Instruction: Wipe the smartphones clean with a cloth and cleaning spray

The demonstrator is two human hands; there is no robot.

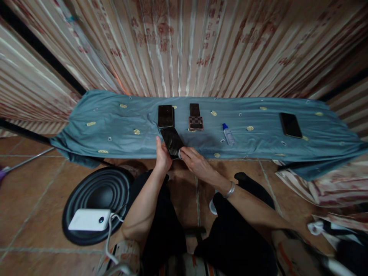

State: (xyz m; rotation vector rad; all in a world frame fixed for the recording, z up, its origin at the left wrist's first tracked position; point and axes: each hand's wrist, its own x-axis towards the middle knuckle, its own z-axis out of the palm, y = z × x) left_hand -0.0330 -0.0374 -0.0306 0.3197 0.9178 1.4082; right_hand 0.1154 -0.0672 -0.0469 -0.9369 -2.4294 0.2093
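Observation:
A dark-screened phone (172,141) is held tilted over the front edge of the cloth. My left hand (163,156) grips its lower left side, thumb raised along the edge. Closed fingers of my right hand (195,161) press a small pale wad (180,154), perhaps a cloth, against the phone's lower right edge. Just beyond lies another black-screened device (166,116). A flip phone (196,122) with a checkered part lies unfolded to its right. Farther right is a small clear bottle (229,135) with a blue cap.
A blue patterned cloth (138,143) covers the long narrow table. Another black phone (291,125) lies near its right end. On the floor at left, a white power bank (89,219) with a cable rests on a round black stool (99,191). Pleated curtains (184,46) hang behind.

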